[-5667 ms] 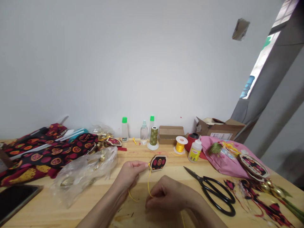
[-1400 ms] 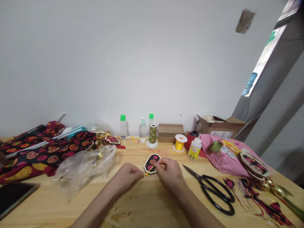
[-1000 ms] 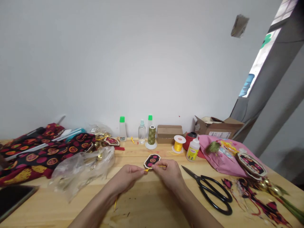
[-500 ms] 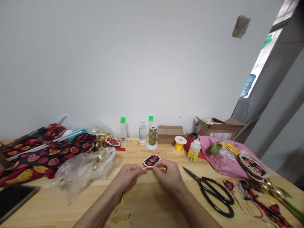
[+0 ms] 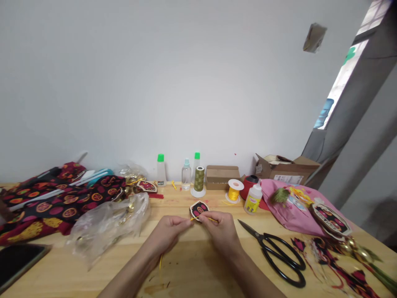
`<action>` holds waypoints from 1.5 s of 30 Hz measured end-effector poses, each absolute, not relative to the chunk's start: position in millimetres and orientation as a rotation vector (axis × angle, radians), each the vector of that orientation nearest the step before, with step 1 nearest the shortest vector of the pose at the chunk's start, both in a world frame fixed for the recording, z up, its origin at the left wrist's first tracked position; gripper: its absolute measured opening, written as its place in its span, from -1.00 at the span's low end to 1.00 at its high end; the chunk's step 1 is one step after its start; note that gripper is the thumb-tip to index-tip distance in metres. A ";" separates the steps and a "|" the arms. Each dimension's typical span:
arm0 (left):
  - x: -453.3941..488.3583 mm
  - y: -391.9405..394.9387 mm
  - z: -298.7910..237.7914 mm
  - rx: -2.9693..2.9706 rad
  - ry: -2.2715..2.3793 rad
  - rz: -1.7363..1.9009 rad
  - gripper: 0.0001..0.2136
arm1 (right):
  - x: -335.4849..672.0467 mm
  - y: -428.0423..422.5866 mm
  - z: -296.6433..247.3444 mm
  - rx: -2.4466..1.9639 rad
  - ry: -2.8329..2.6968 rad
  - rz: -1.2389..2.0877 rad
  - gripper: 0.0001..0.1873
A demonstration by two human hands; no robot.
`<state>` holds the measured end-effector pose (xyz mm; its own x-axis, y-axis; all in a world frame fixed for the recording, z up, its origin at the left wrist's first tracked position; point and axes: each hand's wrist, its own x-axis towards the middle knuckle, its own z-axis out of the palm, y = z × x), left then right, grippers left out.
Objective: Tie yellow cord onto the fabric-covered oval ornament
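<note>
Thumb and finger of my left hand (image 5: 173, 231) are pinched on a thin yellow cord (image 5: 160, 265), whose tail hangs below that hand. My right hand (image 5: 221, 231) pinches the same cord a little to the right, with a short end poking out past its fingers. Just beyond the fingertips is a small dark patterned patch (image 5: 200, 210) with a cream edge; the cord crosses its near edge. Whether the cord is fastened to the patch, I cannot tell. Black-handled scissors (image 5: 274, 254) lie to the right of my right hand.
Along the wall stand a green thread cone (image 5: 199, 180), a yellow cord spool (image 5: 235, 191), a glue bottle (image 5: 253, 199) and cardboard boxes (image 5: 222, 178). Patterned fabric (image 5: 77, 200), a plastic bag (image 5: 108, 223) and a phone (image 5: 21, 263) lie left. A pink pouch (image 5: 288, 211) is right.
The patch has tilted and shifted slightly to the right. Both hands keep their pinch on the cord, and the stretch between them looks shorter.
</note>
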<state>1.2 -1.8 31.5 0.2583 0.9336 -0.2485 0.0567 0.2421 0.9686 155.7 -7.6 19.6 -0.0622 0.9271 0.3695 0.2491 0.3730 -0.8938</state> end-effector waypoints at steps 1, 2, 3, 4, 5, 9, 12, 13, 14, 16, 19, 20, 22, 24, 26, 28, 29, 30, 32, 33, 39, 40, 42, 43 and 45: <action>1.2 -1.8 30.6 1.155 1.126 0.818 -0.67 | 155.8 -7.8 21.2 -1.092 -1.538 0.794 -0.79; 1.2 -1.5 29.5 1.155 1.107 0.821 -0.68 | 155.9 -8.1 22.6 -1.098 -1.524 0.794 -0.79; 1.3 -1.0 28.2 1.155 1.083 0.832 -0.68 | 156.1 -8.2 23.9 -1.102 -1.521 0.792 -0.79; 1.4 -0.3 26.8 1.156 1.059 0.847 -0.69 | 156.3 -8.3 24.9 -1.101 -1.525 0.786 -0.79; 1.5 0.6 25.5 1.157 1.039 0.868 -0.69 | 156.4 -8.3 25.6 -1.099 -1.541 0.770 -0.79; 1.5 3.7 22.4 1.166 1.047 0.957 -0.71 | 155.7 -8.0 25.6 -1.138 -1.670 0.555 -0.81; 1.3 4.6 21.1 1.196 1.088 1.000 -0.73 | 153.9 -8.7 24.9 -1.161 -1.761 0.452 -0.83; 1.2 4.8 20.4 1.209 1.099 1.010 -0.74 | 153.4 -9.1 24.9 -1.155 -1.783 0.451 -0.83; 1.0 4.9 19.7 1.223 1.105 1.020 -0.75 | 153.2 -9.3 25.0 -1.146 -1.799 0.456 -0.83; 0.6 5.0 18.8 1.244 1.107 1.038 -0.78 | 153.5 -9.6 25.4 -1.125 -1.817 0.451 -0.84; 0.2 3.8 21.7 1.251 1.089 1.048 -0.80 | 155.7 -9.1 24.8 -1.063 -1.836 0.434 -0.83; 0.3 3.0 23.9 1.244 1.083 1.048 -0.80 | 156.7 -8.8 24.1 -1.048 -1.846 0.422 -0.82; 0.9 1.1 29.2 1.224 1.079 1.044 -0.79 | 158.4 -8.1 21.9 -1.032 -1.877 0.394 -0.81; 1.8 -0.5 33.6 1.208 1.082 1.039 -0.78 | 159.4 -7.7 19.5 -1.030 -1.910 0.346 -0.81; 2.6 -1.1 35.4 1.200 1.088 1.033 -0.77 | 159.4 -7.5 17.8 -1.017 -1.945 0.300 -0.81; 2.9 -0.6 34.2 1.198 1.089 1.033 -0.76 | 158.9 -7.7 17.0 -1.004 -1.987 0.254 -0.80; 2.9 -0.1 32.9 1.198 1.088 1.034 -0.76 | 158.6 -7.9 17.1 -0.997 -2.013 0.230 -0.79; 2.8 0.4 31.4 1.198 1.085 1.035 -0.76 | 158.3 -8.3 17.3 -0.993 -2.040 0.207 -0.77; 2.3 1.2 28.7 1.203 1.073 1.035 -0.76 | 158.2 -9.2 18.4 -0.974 -2.080 0.174 -0.73; 2.0 1.4 27.8 1.208 1.066 1.033 -0.76 | 158.3 -9.8 19.1 -0.964 -2.083 0.167 -0.72; 2.0 -0.3 28.4 1.250 0.984 0.987 -0.75 | 158.8 -11.5 23.6 -0.993 -1.861 0.294 -0.77; 2.5 -1.0 29.5 1.261 0.959 0.967 -0.75 | 158.5 -11.2 23.9 -1.009 -1.813 0.339 -0.77; 3.5 -2.6 32.2 1.295 0.908 0.914 -0.75 | 157.8 -10.4 23.8 -1.043 -1.716 0.422 -0.78; 3.9 -3.6 33.6 1.316 0.885 0.887 -0.76 | 157.6 -9.9 23.5 -1.060 -1.670 0.457 -0.79; 4.3 -5.3 35.7 1.369 0.862 0.847 -0.77 | 157.3 -9.1 22.6 -1.077 -1.607 0.525 -0.80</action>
